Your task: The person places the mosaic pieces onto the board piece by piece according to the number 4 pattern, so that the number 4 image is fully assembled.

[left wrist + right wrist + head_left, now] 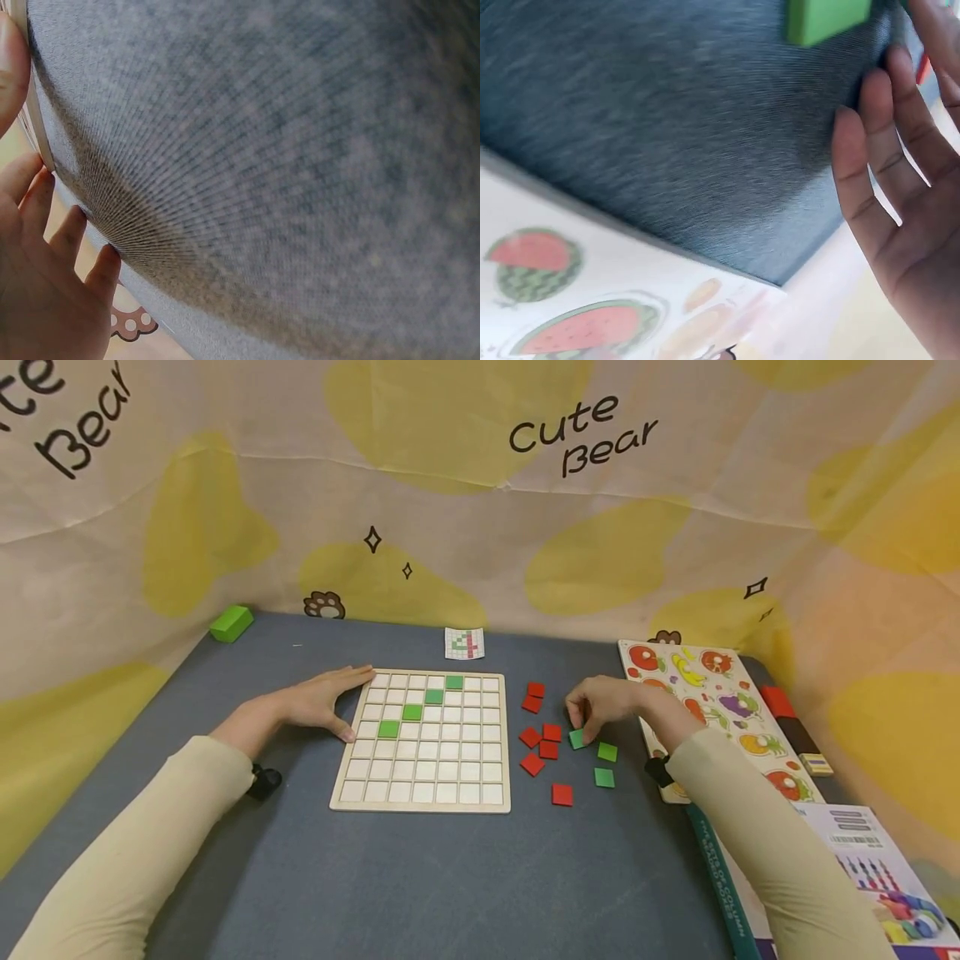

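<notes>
Plainly, the blue-grey table (450, 877) carried everything, ringed by a cloth backdrop (480, 485) printed with yellow patches and "Cute Bear". On it lay the wooden grid board (423, 802), with four green tiles seated in a diagonal running from upper right down to lower left; the rest of its cells were bare. A fruit puzzle (720, 693) lay along the right edge of the table, a printed box (862, 860) lay nearer the person, and a green block (231, 622) sat in the far left corner. Beyond the board stood a small pattern card (464, 643) showing red and green squares.

The left hand (315, 702) rested flat against the board's left edge, fingers straight, holding nothing; its wrist view showed fingertips on the wooden rim. The right hand (611, 702) had its fingers curled down onto a green tile (577, 739) among the loose tiles right of the board, pinching it at table level. Red tiles (542, 743) lay scattered just beside it, and two more green ones nearby.

The step in hand looked like picking up the next green piece. The next move would call for lifting it clear, carrying it left over the board, and seating it squarely in the cell the card dictates, probably extending the diagonal.
</notes>
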Tool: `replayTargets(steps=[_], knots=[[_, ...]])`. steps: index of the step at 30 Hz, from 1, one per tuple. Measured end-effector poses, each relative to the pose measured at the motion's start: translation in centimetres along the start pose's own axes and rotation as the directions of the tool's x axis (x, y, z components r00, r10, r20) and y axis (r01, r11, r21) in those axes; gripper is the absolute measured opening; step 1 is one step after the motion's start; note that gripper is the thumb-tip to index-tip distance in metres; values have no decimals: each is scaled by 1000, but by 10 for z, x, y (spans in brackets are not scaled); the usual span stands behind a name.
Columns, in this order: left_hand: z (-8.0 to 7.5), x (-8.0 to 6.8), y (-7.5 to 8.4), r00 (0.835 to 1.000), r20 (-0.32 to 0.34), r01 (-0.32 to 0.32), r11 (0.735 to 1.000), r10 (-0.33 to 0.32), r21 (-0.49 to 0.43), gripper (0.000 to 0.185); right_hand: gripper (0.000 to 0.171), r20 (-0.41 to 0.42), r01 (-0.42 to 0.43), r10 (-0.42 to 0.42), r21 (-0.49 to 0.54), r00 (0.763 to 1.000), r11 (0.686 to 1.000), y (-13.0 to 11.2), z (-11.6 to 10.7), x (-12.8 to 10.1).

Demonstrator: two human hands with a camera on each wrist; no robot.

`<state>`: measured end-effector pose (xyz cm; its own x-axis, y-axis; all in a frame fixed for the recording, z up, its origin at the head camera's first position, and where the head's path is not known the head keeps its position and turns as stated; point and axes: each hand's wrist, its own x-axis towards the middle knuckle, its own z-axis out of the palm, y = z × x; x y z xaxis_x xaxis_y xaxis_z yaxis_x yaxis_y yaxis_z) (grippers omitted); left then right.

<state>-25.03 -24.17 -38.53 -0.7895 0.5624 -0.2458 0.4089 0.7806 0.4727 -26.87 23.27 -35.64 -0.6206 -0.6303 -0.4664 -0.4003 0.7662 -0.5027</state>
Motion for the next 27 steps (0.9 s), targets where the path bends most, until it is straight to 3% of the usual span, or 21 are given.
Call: replayTargets(steps=[3,8,16,22,27], knots=[[0,-1,-1,1000,1,7,1000,-7,-7,118,17,-24,-2,3,37,1000,999,-5,-5,4],[-2,-1,2,1000,2,9,1000,-9,-7,118,14,-139,68,-47,146,989,987,-30,-9,17],[-2,-1,1,1000,4,-3,1000,3,-5,118,14,-302,162,-74,279,951,947,-98,20,68],[-2,0,1,1000,10,10,1000,-10,-16,118,12,-297,228,-147,260,944,938,-154,44,104],[-2,-1,2,1000,9,11,1000,-11,-21,118,11,-298,244,-188,161,936,956,-189,60,123]])
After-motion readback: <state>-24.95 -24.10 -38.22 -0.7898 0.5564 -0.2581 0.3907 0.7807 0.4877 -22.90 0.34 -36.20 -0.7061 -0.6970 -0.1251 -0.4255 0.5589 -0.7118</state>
